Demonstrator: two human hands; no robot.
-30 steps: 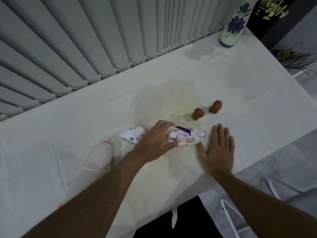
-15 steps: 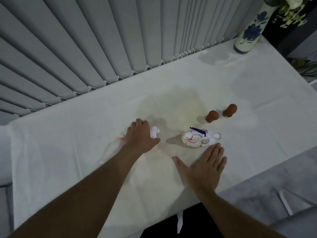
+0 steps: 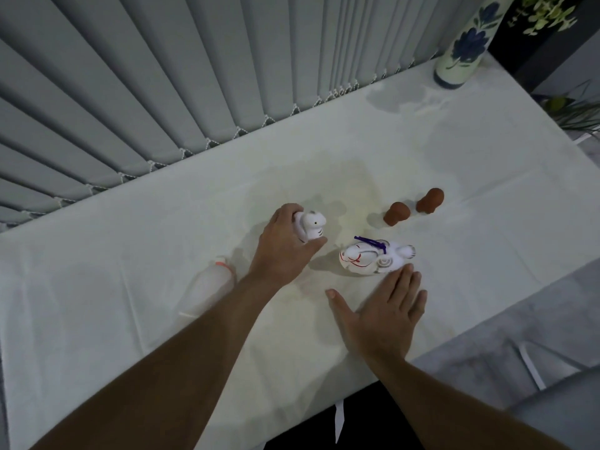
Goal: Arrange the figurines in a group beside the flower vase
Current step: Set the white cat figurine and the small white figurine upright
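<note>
Left hand (image 3: 285,251) forward, fingers (image 3: 316,246) curled in a grasp; right hand (image 3: 386,315) flat, fingers spread.

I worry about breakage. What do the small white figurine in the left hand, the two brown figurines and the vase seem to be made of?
Small white figurine in the left hand: likely glazed ceramic, smooth white with painted marks. Two brown figurines: probably unglazed clay or terracotta, matte reddish-brown; wood is possible. Flower vase: looks like glazed ceramic, pale with painted blue flowers. All seem breakable.
</note>
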